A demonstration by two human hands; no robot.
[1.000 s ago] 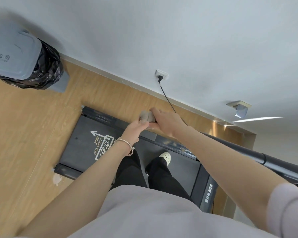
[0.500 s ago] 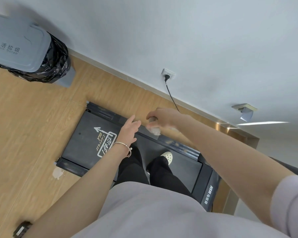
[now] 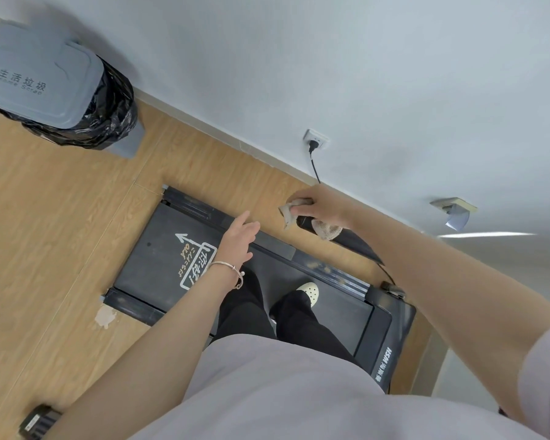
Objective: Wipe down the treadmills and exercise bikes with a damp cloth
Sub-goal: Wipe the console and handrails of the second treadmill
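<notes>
I stand on a black treadmill deck (image 3: 159, 265) with a white arrow sign printed on it. My right hand (image 3: 321, 206) grips a grey cloth (image 3: 326, 230) wrapped round the end of the black handrail (image 3: 353, 241). The cloth sticks out on both sides of my fingers. My left hand (image 3: 238, 236) hovers open above the deck, left of the rail's end, with its fingers straight and holding nothing. A thin bracelet sits on that wrist.
A grey bin (image 3: 42, 81) with a black liner stands at the far left by the wall. A black cord (image 3: 315, 166) runs from the wall socket (image 3: 315, 140) down to the treadmill. Wooden floor (image 3: 45, 233) lies left of the deck.
My left hand let go of the cloth and drew back to the left, opening. My right hand moved with the cloth onto the handrail's end. The view shifted down and right.
</notes>
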